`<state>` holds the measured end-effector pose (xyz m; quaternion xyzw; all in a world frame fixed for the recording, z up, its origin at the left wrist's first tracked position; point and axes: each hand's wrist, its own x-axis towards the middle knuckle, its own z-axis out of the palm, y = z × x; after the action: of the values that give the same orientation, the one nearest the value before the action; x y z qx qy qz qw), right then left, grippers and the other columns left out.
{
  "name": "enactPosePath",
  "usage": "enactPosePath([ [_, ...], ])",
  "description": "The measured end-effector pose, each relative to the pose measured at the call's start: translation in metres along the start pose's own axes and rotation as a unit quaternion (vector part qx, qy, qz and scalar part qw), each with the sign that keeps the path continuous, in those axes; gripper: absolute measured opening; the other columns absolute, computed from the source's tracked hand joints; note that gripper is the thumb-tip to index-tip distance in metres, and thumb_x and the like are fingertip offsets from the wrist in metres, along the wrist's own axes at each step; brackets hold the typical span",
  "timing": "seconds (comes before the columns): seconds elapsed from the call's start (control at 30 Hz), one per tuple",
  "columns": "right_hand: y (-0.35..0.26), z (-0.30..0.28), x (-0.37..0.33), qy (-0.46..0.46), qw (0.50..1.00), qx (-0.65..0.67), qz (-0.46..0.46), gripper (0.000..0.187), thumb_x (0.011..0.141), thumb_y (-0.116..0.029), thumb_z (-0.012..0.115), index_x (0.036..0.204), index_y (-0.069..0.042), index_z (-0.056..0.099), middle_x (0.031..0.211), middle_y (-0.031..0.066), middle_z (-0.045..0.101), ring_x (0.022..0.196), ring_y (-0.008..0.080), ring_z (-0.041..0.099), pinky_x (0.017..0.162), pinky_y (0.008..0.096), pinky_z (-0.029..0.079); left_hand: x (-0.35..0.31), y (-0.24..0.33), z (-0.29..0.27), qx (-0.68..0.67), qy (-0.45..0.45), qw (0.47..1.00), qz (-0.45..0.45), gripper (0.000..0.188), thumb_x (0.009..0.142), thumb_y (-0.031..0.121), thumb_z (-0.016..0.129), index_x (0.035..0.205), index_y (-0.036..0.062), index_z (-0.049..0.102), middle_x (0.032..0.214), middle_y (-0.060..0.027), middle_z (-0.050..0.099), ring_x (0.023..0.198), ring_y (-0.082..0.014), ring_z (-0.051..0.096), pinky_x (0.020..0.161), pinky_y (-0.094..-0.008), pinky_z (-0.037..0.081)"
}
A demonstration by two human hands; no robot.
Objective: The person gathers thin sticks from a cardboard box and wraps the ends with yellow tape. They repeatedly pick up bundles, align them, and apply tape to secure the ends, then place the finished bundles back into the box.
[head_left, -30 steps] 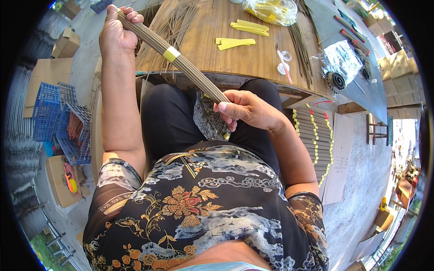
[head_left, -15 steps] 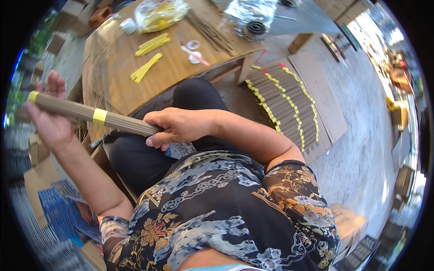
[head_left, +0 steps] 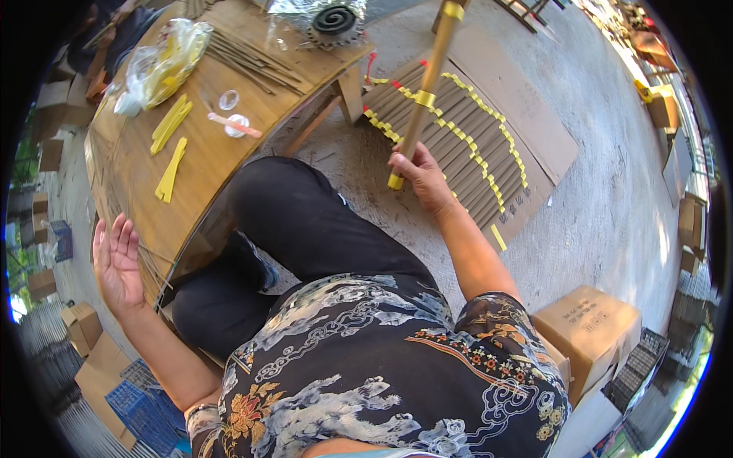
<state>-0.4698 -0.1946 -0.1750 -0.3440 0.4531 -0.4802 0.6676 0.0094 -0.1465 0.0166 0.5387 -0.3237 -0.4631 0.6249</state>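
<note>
My right hand point(head_left: 424, 177) grips a bundle of thin brown sticks point(head_left: 434, 69) near its lower end. Yellow bands wrap the bundle at both ends and at the middle, and it stands steeply tilted over the floor at the front right of the table. Below and beyond it, a row of similar yellow-banded bundles point(head_left: 460, 141) lies side by side on a flattened cardboard sheet point(head_left: 546, 153). My left hand point(head_left: 120, 263) is raised beside the table's left edge, fingers stretched out, holding nothing.
On the wooden table point(head_left: 206, 164) lie yellow strips point(head_left: 171, 171), loose brown sticks point(head_left: 248, 61), a plastic bag point(head_left: 164, 65), and a pink stick across a small white lid point(head_left: 237, 126). A black coil point(head_left: 334, 20) sits at the back. Cardboard boxes point(head_left: 592, 328) stand at right; blue crates point(head_left: 137, 401) at left.
My right hand has swung the bundle from the left over to the right, above the row on the cardboard. My left hand has let go of its end. My body has turned right.
</note>
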Motion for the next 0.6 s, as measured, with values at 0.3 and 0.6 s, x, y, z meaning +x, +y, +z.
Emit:
enactPosePath([
  [0.3, 0.124, -0.176, 0.012, 0.373, 0.919, -0.048, 0.118, 0.041, 0.076, -0.034, 0.068, 0.099, -0.007, 0.048, 0.078, 0.0014, 0.056, 0.060, 0.0106, 0.051, 0.045, 0.0244, 0.037, 0.014, -0.026, -0.015, 0.016, 0.056, 0.997, -0.051, 0.033, 0.091, 0.011, 0.043, 0.122, -0.0010, 0.036, 0.114, -0.0225, 0.051, 0.102, -0.0263, 0.054, 0.090, -0.0359, 0.046],
  [0.6, 0.139, -0.207, 0.023, 0.401, 0.881, -0.116, 0.223, 0.043, 0.074, -0.032, 0.070, 0.096, -0.002, 0.051, 0.073, 0.0061, 0.056, 0.053, 0.0136, 0.048, 0.039, 0.0256, 0.035, 0.019, -0.028, 0.006, 0.045, 0.039, 0.997, -0.048, 0.032, 0.090, 0.011, 0.045, 0.119, -0.0007, 0.038, 0.109, -0.0209, 0.053, 0.097, -0.0239, 0.056, 0.084, -0.0339, 0.049],
])
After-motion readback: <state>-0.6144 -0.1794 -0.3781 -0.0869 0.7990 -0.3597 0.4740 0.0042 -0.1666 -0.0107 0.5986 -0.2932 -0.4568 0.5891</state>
